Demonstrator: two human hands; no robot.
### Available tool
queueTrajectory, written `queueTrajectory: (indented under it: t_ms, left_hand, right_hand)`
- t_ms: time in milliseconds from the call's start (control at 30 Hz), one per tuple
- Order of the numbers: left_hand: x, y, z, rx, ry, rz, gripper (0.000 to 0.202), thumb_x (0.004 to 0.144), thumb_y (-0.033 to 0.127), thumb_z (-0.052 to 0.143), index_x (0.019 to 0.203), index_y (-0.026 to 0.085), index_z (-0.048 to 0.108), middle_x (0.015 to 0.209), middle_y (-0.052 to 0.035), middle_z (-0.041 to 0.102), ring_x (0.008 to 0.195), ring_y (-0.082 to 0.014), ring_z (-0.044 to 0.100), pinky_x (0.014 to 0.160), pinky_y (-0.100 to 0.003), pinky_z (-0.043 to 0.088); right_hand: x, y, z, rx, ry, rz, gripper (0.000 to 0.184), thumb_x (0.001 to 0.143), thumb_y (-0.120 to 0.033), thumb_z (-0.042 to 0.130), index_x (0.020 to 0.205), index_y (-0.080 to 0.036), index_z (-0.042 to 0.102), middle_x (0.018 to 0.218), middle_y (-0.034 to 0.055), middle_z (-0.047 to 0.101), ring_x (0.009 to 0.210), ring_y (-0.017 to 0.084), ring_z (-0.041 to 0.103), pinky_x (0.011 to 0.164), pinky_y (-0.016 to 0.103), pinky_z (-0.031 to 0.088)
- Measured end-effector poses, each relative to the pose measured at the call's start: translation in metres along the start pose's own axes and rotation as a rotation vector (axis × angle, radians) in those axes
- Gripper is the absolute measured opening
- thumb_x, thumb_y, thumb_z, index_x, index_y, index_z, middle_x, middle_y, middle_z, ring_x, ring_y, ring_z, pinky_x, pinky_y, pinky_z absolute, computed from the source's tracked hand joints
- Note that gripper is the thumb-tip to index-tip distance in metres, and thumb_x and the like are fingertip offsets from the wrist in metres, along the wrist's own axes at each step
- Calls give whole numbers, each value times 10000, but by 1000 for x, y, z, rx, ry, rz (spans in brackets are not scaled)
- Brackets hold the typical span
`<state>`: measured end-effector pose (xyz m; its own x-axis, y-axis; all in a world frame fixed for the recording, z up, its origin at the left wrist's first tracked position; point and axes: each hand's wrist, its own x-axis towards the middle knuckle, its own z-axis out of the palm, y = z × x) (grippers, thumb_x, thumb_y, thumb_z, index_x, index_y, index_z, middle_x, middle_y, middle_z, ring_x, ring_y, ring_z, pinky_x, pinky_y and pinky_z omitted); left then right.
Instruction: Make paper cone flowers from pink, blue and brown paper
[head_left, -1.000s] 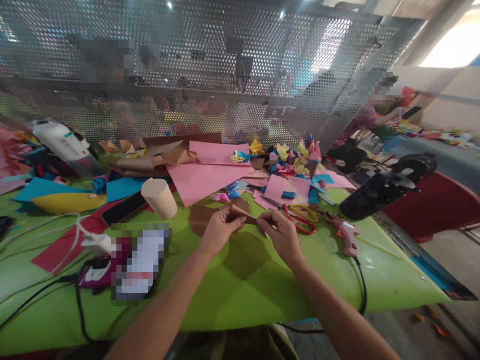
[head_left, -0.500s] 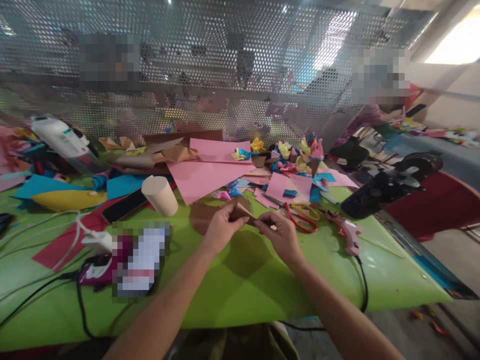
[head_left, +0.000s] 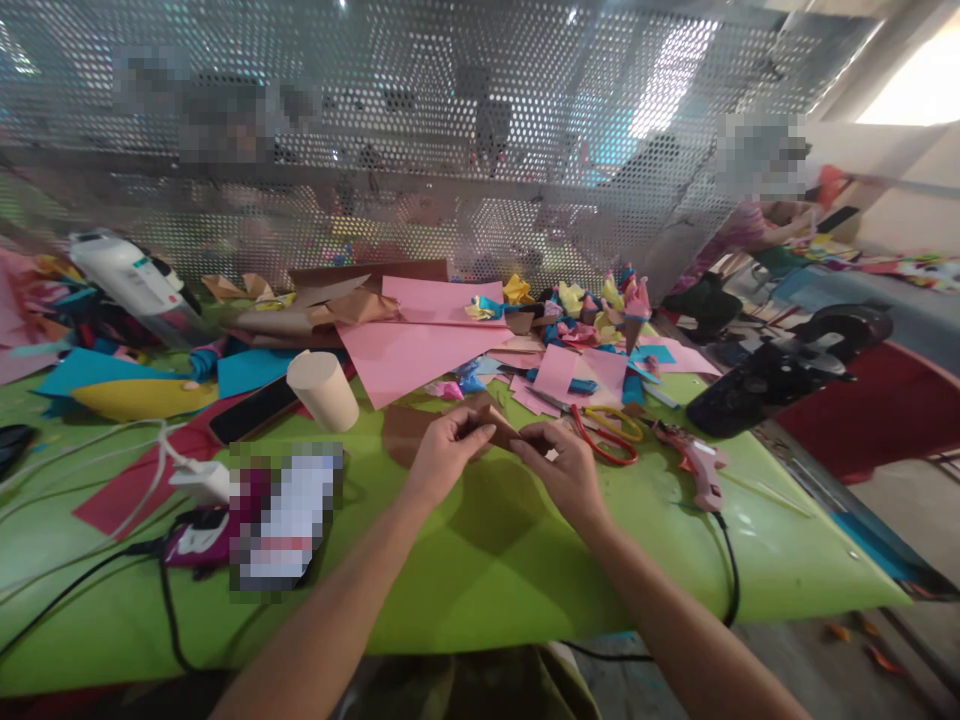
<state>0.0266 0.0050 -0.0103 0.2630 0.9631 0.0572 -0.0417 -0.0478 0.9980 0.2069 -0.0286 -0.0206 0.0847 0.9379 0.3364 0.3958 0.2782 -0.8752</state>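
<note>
Between both hands is a small piece of brown paper (head_left: 501, 424), folded or curled, held just above the green table. My left hand (head_left: 448, 447) pinches its left side between thumb and fingers. The right edge is gripped by the fingertips of my right hand (head_left: 556, 458). Another brown paper piece (head_left: 401, 437) lies flat beside my left hand. Close to my right hand are scissors with red handles (head_left: 611, 445) and a tool with yellow handles (head_left: 619, 421). Farther right rests a pink glue gun (head_left: 702, 470) with its black cord trailing to the table edge.
Left of my hands stand a cream cylinder (head_left: 323, 390), a phone with a blurred screen (head_left: 289, 520) and a purple power strip (head_left: 201, 540) with cables. Pink paper sheets (head_left: 420, 350) and crumpled paper flowers lie behind. A dark bottle (head_left: 739, 385) lies right, before a perforated metal panel (head_left: 420, 130).
My view has shifted very slightly. Both hands keep nearly the same hold, with the brown paper tilted a little differently between them.
</note>
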Motion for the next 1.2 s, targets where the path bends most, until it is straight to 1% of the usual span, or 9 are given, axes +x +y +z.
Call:
queueTrajectory:
  t_ms: [200, 300, 433, 500, 567, 733, 900, 1067, 1200]
  left_hand:
    - [-2, 5, 1, -56, -40, -44, 277, 803, 433, 706, 868, 170, 761, 792, -23, 678, 752, -162, 580, 664, -251, 444]
    - [-1, 5, -2, 2, 16, -25, 304, 825, 463, 676, 869, 173, 757, 786, -24, 677, 724, -160, 566, 636, -248, 431]
    - [-1, 6, -5, 75, 90, 19, 356, 862, 510, 634, 839, 173, 744, 673, -8, 612, 661, -153, 525, 590, -250, 389]
    - [-2, 7, -4, 82, 45, 27, 361, 859, 518, 643, 852, 171, 745, 668, -2, 608, 646, -147, 519, 586, -249, 383]
    - [-2, 9, -3, 94, -14, 42, 318, 835, 479, 686, 889, 172, 751, 733, -13, 654, 692, -156, 556, 623, -249, 410]
    - [-2, 8, 1, 133, -35, 62, 226, 831, 384, 688, 894, 175, 749, 860, -37, 724, 803, -186, 619, 733, -271, 463]
    - [-2, 5, 3, 62, -126, 36, 239, 825, 367, 696, 944, 169, 753, 898, -44, 740, 826, -193, 638, 774, -288, 475]
    - [1, 1, 0, 17, -13, 20, 243, 811, 376, 713, 936, 171, 748, 823, -24, 706, 777, -169, 609, 732, -266, 459]
    - [3, 0, -2, -84, 82, -23, 294, 772, 420, 747, 929, 172, 744, 746, 3, 654, 671, -130, 545, 632, -235, 416]
  right_hand:
    - [0, 1, -1, 8, -12, 45, 204, 827, -393, 684, 733, -213, 705, 605, -5, 637, 556, 155, 539, 539, 269, 386]
    - [-1, -2, -2, 21, -8, 50, 211, 837, -395, 679, 738, -211, 708, 609, -5, 636, 557, 153, 530, 540, 271, 381]
    - [-1, -3, -2, 68, 11, 59, 234, 858, -408, 661, 742, -208, 698, 599, -12, 615, 547, 148, 513, 537, 271, 377]
    - [-1, -3, -2, 72, 17, 57, 237, 861, -411, 657, 745, -209, 693, 600, -11, 614, 550, 151, 515, 540, 273, 380]
    - [-1, -2, -2, 57, 15, 51, 237, 860, -411, 657, 737, -211, 689, 607, -7, 616, 560, 155, 518, 546, 275, 382]
    - [-1, -3, -1, 38, -7, 43, 210, 833, -412, 693, 768, -214, 717, 650, 0, 645, 589, 158, 539, 558, 272, 392]
    - [-1, -1, 1, 14, -7, 38, 223, 837, -401, 675, 720, -215, 704, 631, 0, 645, 588, 164, 547, 558, 273, 393]
    - [0, 0, -3, 88, -10, 58, 295, 909, -445, 598, 782, -212, 726, 696, 16, 656, 649, 181, 579, 597, 283, 432]
    - [0, 0, -4, 118, 13, 79, 270, 866, -451, 661, 792, -198, 719, 661, 9, 625, 586, 159, 530, 558, 279, 406]
